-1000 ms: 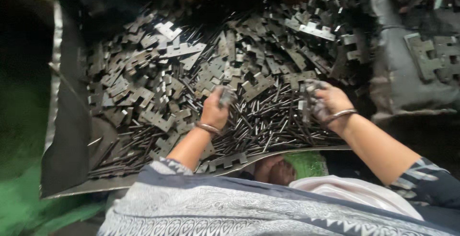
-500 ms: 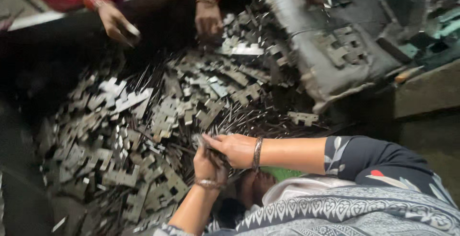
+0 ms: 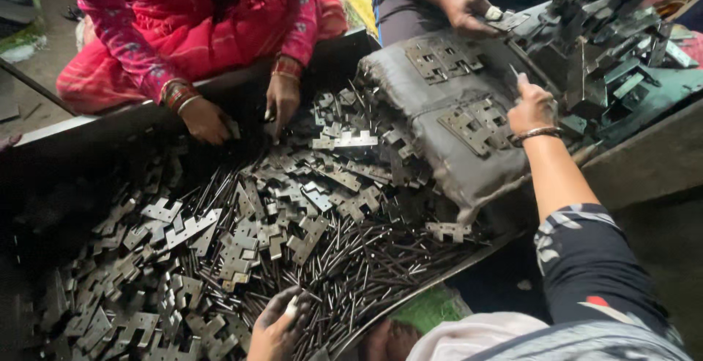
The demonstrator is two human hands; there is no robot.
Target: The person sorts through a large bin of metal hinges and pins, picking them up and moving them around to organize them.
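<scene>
My left hand (image 3: 277, 326) is low at the near edge of a wide dark tray (image 3: 66, 149), its fingers curled around a small pale metal piece among thin steel pins (image 3: 366, 258). Flat grey hinge leaves (image 3: 242, 251) cover the tray. My right hand (image 3: 531, 108) reaches out to the right over a grey sack (image 3: 432, 152). Its fingers are pinched on a thin pin that sticks up. A few hinge leaves (image 3: 472, 123) lie on the sack right beside that hand.
A person in pink sits behind the tray with both hands (image 3: 209, 121) in the parts. Another person's hand (image 3: 469, 11) works at the sack's far end. A heap of dark metal hinges (image 3: 611, 50) lies at the right on a bench.
My right hand has left my left hand and moved up and right onto the grey sack. My left hand stays low in the pins. The view has tilted up.
</scene>
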